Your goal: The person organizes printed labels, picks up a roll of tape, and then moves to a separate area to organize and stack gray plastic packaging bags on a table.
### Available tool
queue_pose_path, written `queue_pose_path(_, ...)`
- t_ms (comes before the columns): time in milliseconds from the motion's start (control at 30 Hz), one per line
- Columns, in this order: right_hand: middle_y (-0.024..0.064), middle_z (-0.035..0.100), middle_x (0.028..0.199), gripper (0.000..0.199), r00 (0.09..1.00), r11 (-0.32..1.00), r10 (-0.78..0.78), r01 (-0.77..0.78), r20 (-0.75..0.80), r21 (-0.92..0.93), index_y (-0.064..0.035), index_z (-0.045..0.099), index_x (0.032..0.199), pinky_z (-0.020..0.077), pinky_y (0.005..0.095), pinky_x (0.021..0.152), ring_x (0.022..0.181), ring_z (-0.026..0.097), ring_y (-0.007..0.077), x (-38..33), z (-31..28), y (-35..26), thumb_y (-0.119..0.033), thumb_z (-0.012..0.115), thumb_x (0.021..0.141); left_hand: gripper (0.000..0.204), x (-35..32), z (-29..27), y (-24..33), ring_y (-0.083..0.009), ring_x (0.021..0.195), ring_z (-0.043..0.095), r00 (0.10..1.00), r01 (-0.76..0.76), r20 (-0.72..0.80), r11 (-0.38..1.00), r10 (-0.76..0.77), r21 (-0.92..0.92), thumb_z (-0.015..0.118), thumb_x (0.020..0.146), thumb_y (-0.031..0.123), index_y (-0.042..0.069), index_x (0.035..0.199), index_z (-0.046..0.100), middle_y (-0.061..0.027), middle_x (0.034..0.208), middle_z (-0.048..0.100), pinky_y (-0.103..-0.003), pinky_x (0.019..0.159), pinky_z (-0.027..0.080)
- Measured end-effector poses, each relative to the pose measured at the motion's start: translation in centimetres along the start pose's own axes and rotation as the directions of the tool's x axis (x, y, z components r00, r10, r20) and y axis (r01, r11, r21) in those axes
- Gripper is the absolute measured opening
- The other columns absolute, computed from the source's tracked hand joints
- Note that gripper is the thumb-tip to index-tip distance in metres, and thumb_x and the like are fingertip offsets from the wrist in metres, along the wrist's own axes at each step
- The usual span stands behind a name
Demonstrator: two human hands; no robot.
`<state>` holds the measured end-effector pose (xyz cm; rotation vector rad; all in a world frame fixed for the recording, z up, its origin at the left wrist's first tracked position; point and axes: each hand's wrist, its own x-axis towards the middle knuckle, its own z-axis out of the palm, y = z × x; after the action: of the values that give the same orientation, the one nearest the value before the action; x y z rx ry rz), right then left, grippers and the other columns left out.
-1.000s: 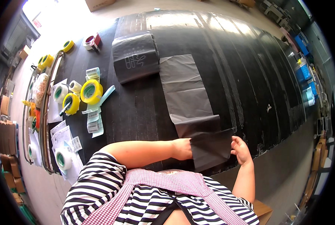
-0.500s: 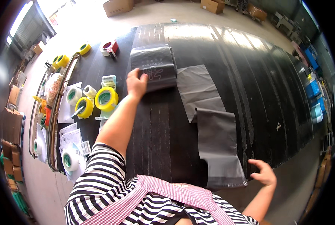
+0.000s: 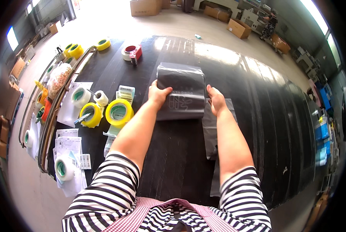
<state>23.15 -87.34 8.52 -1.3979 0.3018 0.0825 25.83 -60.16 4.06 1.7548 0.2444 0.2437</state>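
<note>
A dark grey plastic bundle with pale print [image 3: 182, 102], folded or stacked like bags, lies on the black table. My left hand [image 3: 158, 96] grips its left edge, thumb on top and the other fingers partly hidden. Beside its right edge is my right hand [image 3: 218, 102], fingers apart and slightly bent; whether they touch the bundle is unclear. A loose grey plastic sheet [image 3: 209, 133] runs under my right hand and forearm, which cover part of it.
Yellow tape rolls [image 3: 119, 113] and a white tape roll [image 3: 63, 168] sit on the left, among labels and papers [image 3: 69, 145]. A red tape dispenser [image 3: 135, 53] stands farther back. A metal rail [image 3: 60, 100] borders the table's left side. Cardboard boxes [image 3: 239, 28] and a person [image 3: 270, 25] are beyond.
My right hand has come up from the lower right to the bundle's right edge. My left hand now grips the left edge. The view has shifted, and my right arm now covers the loose sheet.
</note>
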Motion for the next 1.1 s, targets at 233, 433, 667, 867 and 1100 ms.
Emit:
queue_pose_path(233, 0.0114, 0.067, 0.125, 0.062, 0.994, 0.951, -0.109, 0.111, -0.022, 0.287, -0.002, 0.064, 0.124, 0.0419, 0.0399, 0.107, 0.122, 0.058, 0.0258, -0.1, 1.8, 1.1, -0.054, 0.068, 0.09, 0.07, -7.5, -1.9, 1.6, -0.0387, 0.127, 0.051, 0.771, -0.618, -0.087, 0.775, 0.63, 0.136, 0.082, 0.064, 0.005, 0.01, 0.129, 0.056, -0.0144, 0.142, 0.052, -0.047, 0.106, 0.041)
queue_pose_path(433, 0.0086, 0.068, 0.124, 0.076, 0.806, 0.782, -0.353, -0.024, 0.475, 0.622, -0.0096, 0.064, 0.124, 0.0452, 0.045, 0.106, 0.119, 0.061, 0.026, -8.7, -4.6, 0.9, -0.076, 0.046, 0.09, 0.041, -12.8, -5.2, 0.6, -0.0396, 0.118, 0.056, 0.532, -0.847, 0.064, 0.531, 0.844, 0.027, 0.07, 0.069, 0.004, 0.01, 0.108, 0.058, -0.016, 0.125, 0.062, -0.048, 0.103, 0.042)
queue_pose_path(667, 0.0106, 0.059, 0.115, 0.054, 0.963, 0.872, -0.267, 0.229, 0.027, 0.433, -0.0016, 0.061, 0.119, 0.0272, 0.0464, 0.118, 0.138, 0.039, 0.0272, -25.0, -2.0, 5.8, -0.051, 0.049, 0.102, 0.026, -21.0, -9.9, -1.3, -0.0414, 0.124, 0.052, 0.565, -0.817, 0.163, 0.576, 0.809, -0.026, 0.062, 0.079, 0.007, 0.007, 0.105, 0.056, -0.0156, 0.121, 0.061, -0.051, 0.106, 0.038)
queue_pose_path(867, 0.0206, 0.045, 0.149, 0.028, 0.946, 0.903, -0.259, 0.165, 0.196, 0.397, -0.0032, 0.058, 0.095, 0.0192, 0.0484, 0.121, 0.147, 0.028, 0.0334, -31.7, -1.7, 7.2, -0.031, 0.055, 0.09, 0.033, -26.7, -14.0, -3.4, -0.041, 0.124, 0.051, 0.495, -0.84, 0.372, 0.543, 0.785, -0.028, 0.066, 0.073, 0.006, 0.007, 0.105, 0.058, -0.0233, 0.133, 0.051, -0.057, 0.109, 0.039)
queue_pose_path(1100, 0.0146, 0.038, 0.155, 0.068, 0.999, 0.978, 0.035, -0.037, 0.014, 0.207, -0.0017, 0.044, 0.147, 0.0296, 0.0371, 0.116, 0.14, 0.038, 0.0276, -34.3, -2.1, 8.6, -0.009, 0.057, 0.081, 0.045, -30.9, -17.1, -3.5, -0.0456, 0.144, 0.031, 0.653, -0.688, 0.589, 0.699, 0.476, 0.198, 0.067, 0.07, -0.001, 0.004, 0.115, 0.06, -0.027, 0.154, 0.029, -0.05, 0.118, 0.03)
